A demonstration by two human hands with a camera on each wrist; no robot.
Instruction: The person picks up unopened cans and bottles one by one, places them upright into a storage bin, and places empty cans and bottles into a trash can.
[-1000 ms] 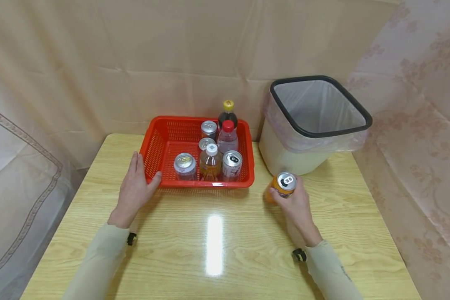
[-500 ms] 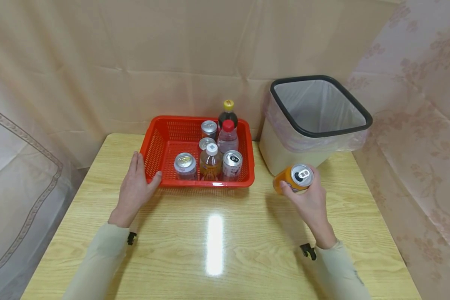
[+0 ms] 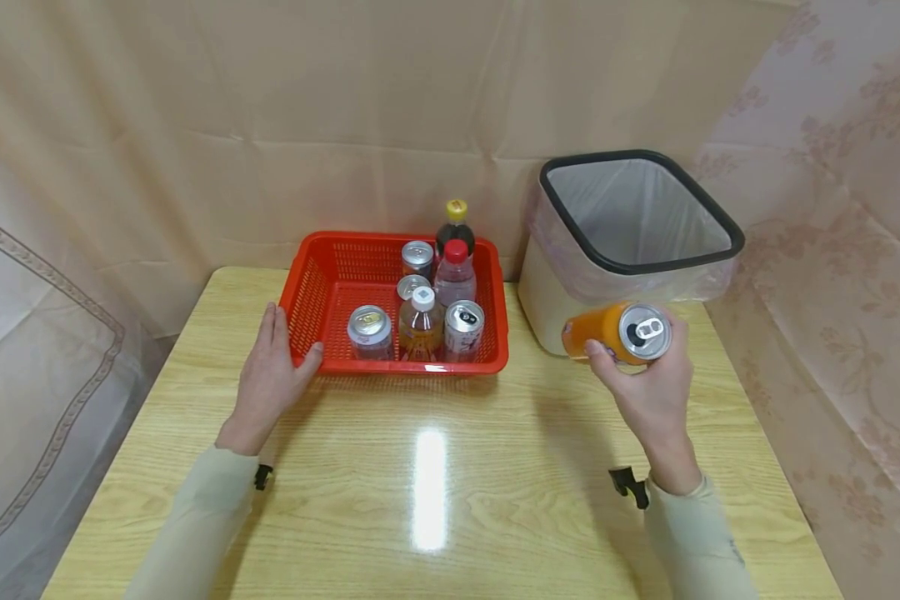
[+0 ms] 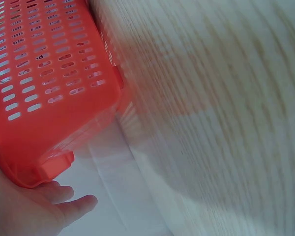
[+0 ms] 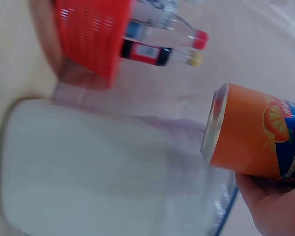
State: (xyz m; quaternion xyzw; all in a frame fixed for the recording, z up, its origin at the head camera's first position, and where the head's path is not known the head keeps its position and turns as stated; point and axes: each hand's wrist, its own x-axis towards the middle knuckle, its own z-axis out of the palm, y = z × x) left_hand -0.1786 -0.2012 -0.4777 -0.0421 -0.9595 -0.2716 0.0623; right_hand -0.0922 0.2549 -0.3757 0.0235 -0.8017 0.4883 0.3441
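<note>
My right hand (image 3: 654, 392) grips an orange soda can (image 3: 598, 332) above the table, in front of the trash bin (image 3: 562, 292). The can tilts, its opened top facing up and toward me; in the right wrist view an orange-slice picture and a blue label show on the can (image 5: 250, 132). My left hand (image 3: 268, 379) rests against the left front corner of the red plastic basket (image 3: 397, 367), fingers straight along its side and thumb at the front rim. In the left wrist view the fingers (image 4: 76, 206) lie by the basket's rim.
Inside the basket stand a white-capped bottle (image 3: 421, 329), a red-capped bottle (image 3: 456, 279), a yellow-capped dark bottle (image 3: 457, 233) and several cans, one a silver-topped can (image 3: 371, 332) at front left. The bin has a black rim (image 3: 622, 268) and a clear liner. Curtains hang behind the table (image 3: 345, 467).
My right hand has lifted the orange can off the table and moved it rightward, tipping it so its base points left. The left hand and basket have stayed put.
</note>
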